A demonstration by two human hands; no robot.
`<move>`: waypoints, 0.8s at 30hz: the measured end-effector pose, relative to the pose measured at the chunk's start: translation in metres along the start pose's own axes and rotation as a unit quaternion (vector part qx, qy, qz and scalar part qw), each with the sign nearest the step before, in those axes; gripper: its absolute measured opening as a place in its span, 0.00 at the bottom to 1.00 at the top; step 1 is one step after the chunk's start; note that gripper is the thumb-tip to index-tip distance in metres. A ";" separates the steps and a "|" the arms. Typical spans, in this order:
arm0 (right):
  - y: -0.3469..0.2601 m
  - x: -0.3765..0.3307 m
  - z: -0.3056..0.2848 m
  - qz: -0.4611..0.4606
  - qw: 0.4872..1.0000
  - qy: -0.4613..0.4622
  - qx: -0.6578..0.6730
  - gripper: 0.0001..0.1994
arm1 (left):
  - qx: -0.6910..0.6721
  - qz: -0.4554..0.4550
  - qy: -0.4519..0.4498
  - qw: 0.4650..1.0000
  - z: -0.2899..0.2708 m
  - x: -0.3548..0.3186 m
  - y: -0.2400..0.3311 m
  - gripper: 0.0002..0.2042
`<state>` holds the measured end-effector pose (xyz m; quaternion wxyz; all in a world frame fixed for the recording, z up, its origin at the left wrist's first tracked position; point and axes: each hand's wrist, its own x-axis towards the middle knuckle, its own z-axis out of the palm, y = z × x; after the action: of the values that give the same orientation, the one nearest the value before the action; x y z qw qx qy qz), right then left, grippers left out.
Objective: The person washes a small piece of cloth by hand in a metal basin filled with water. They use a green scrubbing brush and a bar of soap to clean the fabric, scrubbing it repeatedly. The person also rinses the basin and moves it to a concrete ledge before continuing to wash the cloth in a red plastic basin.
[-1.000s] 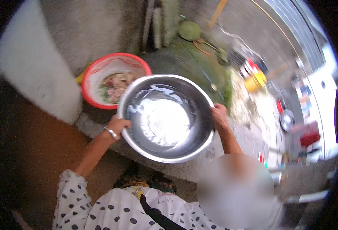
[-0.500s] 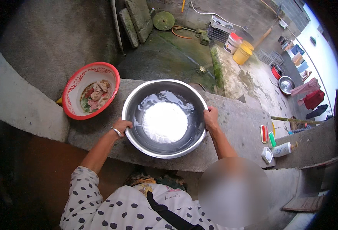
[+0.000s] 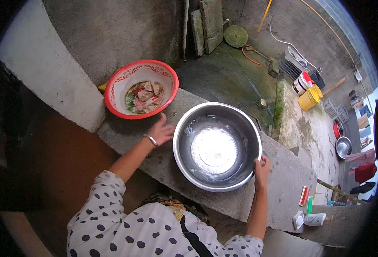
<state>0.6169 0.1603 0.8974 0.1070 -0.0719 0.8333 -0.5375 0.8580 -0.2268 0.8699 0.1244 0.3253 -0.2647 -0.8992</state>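
A wide stainless steel basin (image 3: 184, 167) rests on a grey concrete ledge (image 3: 283, 188) in front of me. Glare covers its bottom; whether water stands in it I cannot tell. My right hand (image 3: 262, 169) has its fingers closed on the right rim. Off the left rim, my left hand (image 3: 161, 130) is open with its fingers apart, wearing a silver bracelet (image 3: 152, 140) at the wrist. Just beyond that hand sits a white enamel basin with a red rim (image 3: 170, 99). Wet pale pieces, perhaps cloth (image 3: 148, 93), with red and green in the enamel basin's bottom, lie in liquid.
Right along the ledge are a red brush (image 3: 304, 196), a green brush (image 3: 310, 204), a white soap dish (image 3: 298, 220) and a white bottle (image 3: 315, 219). Beyond stand yellow buckets (image 3: 309, 99) and another metal basin (image 3: 343, 147). A pale wall (image 3: 51, 64) rises at left.
My left hand has let go of the steel basin's rim and moved toward the red-rimmed basin. My right hand stays on the rim. The view has swung left, shifting the scene rightward.
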 end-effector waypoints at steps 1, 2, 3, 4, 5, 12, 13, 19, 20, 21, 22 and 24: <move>0.004 -0.015 -0.003 0.001 1.000 0.016 -0.013 0.21 | -0.051 0.049 0.053 0.996 -0.007 -0.006 0.014 0.38; -0.010 -0.043 -0.004 0.049 0.999 0.000 0.011 0.23 | -0.103 0.097 0.104 0.984 -0.014 -0.009 0.027 0.39; -0.023 -0.071 -0.002 0.097 0.995 -0.014 0.036 0.24 | -0.124 0.120 0.108 0.979 -0.022 -0.010 0.042 0.39; -0.015 -0.088 -0.001 0.143 0.983 -0.059 0.099 0.26 | -0.143 0.141 0.112 0.973 -0.026 -0.009 0.056 0.39; -0.007 -0.104 0.001 0.190 0.963 -0.101 0.161 0.27 | -0.199 0.135 0.150 0.959 -0.021 -0.008 0.064 0.33; -0.031 -0.150 0.060 0.289 0.882 -0.128 0.349 0.25 | -0.180 0.236 0.203 0.933 -0.095 0.041 0.066 0.12; -0.026 -0.152 0.066 0.280 0.892 -0.104 0.339 0.24 | -0.176 0.228 0.195 0.937 -0.095 0.038 0.069 0.11; 0.006 -0.153 0.078 0.233 0.886 -0.003 0.400 0.19 | -0.138 0.199 0.152 0.958 -0.098 0.010 0.083 0.21; 0.004 -0.154 0.078 0.225 0.888 0.006 0.400 0.19 | -0.134 0.194 0.133 0.963 -0.089 0.002 0.087 0.19; 0.006 -0.154 0.078 0.235 0.887 0.009 0.397 0.18 | -0.129 0.189 0.115 0.967 -0.070 -0.012 0.094 0.18; 0.008 -0.154 0.076 0.247 0.887 0.011 0.391 0.18 | -0.127 0.183 0.099 0.970 -0.055 -0.025 0.101 0.17; 0.011 -0.156 0.077 0.255 0.883 0.005 0.393 0.17 | -0.168 0.129 0.058 0.975 -0.038 -0.035 0.121 0.27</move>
<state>0.7872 0.1340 0.8725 0.2552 0.1938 0.5438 -0.7756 0.9155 -0.3285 0.9305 0.3080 0.3145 -0.1416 -0.8867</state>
